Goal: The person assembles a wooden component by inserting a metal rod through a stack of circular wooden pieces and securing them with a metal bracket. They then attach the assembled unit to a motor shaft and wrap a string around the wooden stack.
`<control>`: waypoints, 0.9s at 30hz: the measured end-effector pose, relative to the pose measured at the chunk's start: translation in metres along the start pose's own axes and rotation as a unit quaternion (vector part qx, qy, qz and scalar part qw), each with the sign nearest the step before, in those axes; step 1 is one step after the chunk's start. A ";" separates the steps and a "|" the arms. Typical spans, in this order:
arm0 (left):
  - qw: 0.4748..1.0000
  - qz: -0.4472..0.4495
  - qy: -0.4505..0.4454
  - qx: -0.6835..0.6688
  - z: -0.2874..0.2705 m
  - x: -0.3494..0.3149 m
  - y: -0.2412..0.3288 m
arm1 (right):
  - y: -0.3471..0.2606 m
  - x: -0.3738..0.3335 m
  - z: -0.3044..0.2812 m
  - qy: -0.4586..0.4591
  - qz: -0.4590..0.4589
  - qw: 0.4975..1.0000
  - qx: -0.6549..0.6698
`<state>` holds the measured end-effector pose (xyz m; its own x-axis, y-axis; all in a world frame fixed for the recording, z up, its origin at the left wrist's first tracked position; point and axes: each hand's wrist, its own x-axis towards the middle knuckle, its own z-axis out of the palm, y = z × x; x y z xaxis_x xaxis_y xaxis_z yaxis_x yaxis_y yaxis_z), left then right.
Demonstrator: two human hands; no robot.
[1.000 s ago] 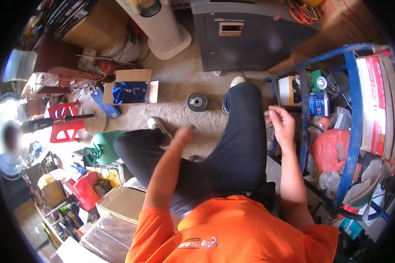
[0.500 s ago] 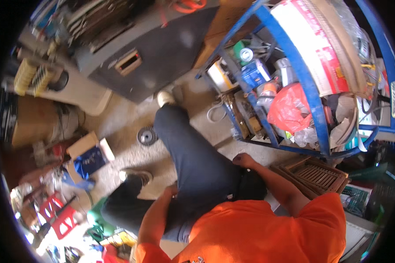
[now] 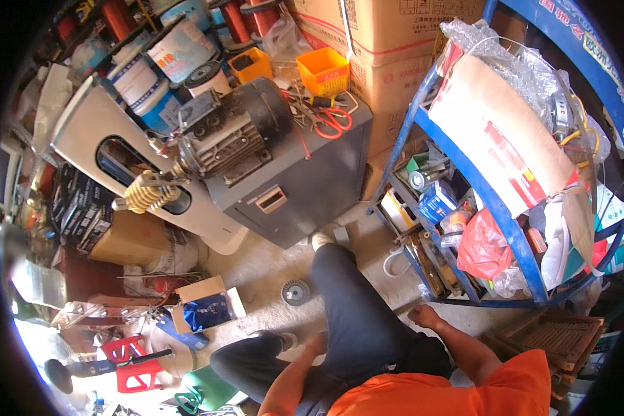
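Observation:
My left hand rests against the inner side of my dark trouser leg. Its fingers are mostly hidden, and nothing shows in it. Beside my right thigh, over the concrete floor, my right hand is curled closed with no object visible in it. A black round finned wheel lies flat on the floor left of my knee, apart from both hands. Ahead of my foot stands a dark grey metal cabinet, with an electric motor on top.
A blue metal rack loaded with boxes and a red plastic bag stands at right. Brown slatted wooden pieces sit near my right elbow. On the left are an open carton, a red stool and a cream panel.
The view has tilted up and swung left, bringing the cabinet top, motor and yellow bins into sight. Both hands stay close to my thighs.

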<state>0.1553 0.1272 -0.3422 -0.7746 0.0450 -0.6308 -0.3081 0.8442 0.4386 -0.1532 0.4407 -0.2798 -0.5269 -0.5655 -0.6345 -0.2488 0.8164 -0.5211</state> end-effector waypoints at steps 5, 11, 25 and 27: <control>0.993 0.059 0.106 -0.013 0.051 0.000 -0.061 | -0.038 -0.018 -0.018 0.085 -0.174 0.981 -0.007; 0.998 -0.028 0.051 -0.033 0.052 0.027 -0.066 | -0.066 -0.035 -0.076 0.068 -0.078 0.994 -0.039; 0.994 0.019 0.077 0.075 0.048 0.004 -0.109 | -0.404 -0.107 -0.414 0.463 -0.305 0.832 0.029; 0.978 0.040 0.205 0.002 0.019 0.026 -0.037 | -0.389 -0.061 -0.458 0.416 -0.303 0.857 0.036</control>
<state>0.1569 0.1076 -0.3869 -0.9527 -0.1074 -0.2844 -0.2367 0.8490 0.4724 -0.3963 0.2114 0.2228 -0.7226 -0.5802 0.3758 -0.6466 0.3751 -0.6643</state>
